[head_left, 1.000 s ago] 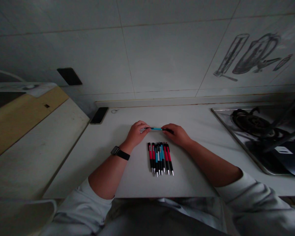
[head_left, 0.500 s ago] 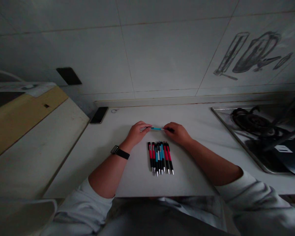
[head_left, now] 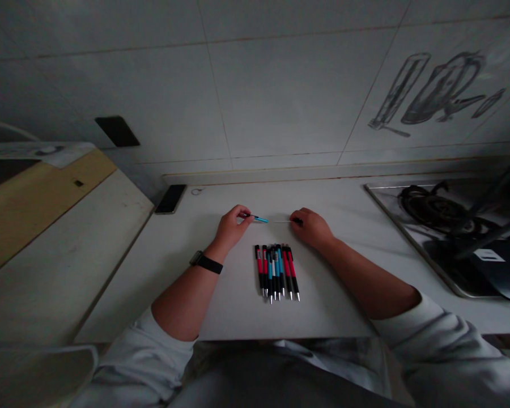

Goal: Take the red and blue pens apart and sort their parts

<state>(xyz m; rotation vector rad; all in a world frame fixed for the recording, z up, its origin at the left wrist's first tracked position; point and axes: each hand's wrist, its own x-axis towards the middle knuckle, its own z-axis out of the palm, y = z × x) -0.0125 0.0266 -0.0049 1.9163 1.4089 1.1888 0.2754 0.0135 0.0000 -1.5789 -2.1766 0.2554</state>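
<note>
Pinched in my left hand (head_left: 233, 225) is the blue pen barrel (head_left: 261, 220), its bare end pointing right. My right hand (head_left: 313, 228) is closed around the pen's dark tip section (head_left: 297, 220). From there a thin pale rod, which looks like the refill (head_left: 283, 221), sticks out leftward toward the barrel. A small gap separates the barrel from the rod. Just below my hands, several click pens (head_left: 276, 271) in red, blue and white with black grips lie side by side, metal tips toward me. A dark watch (head_left: 207, 262) is on my left wrist.
A phone (head_left: 171, 199) lies at the counter's back left, beside a small ring-shaped item (head_left: 196, 192). At the right is a gas stove (head_left: 433, 208) with a metal edge. A pale box-like unit with a wooden strip (head_left: 59, 192) stands left. Tiled wall (head_left: 280, 102) rises behind.
My hands have moved apart, the left one leftward and the right one slightly rightward. The blue barrel has come away from the tip section, exposing the thin rod.
</note>
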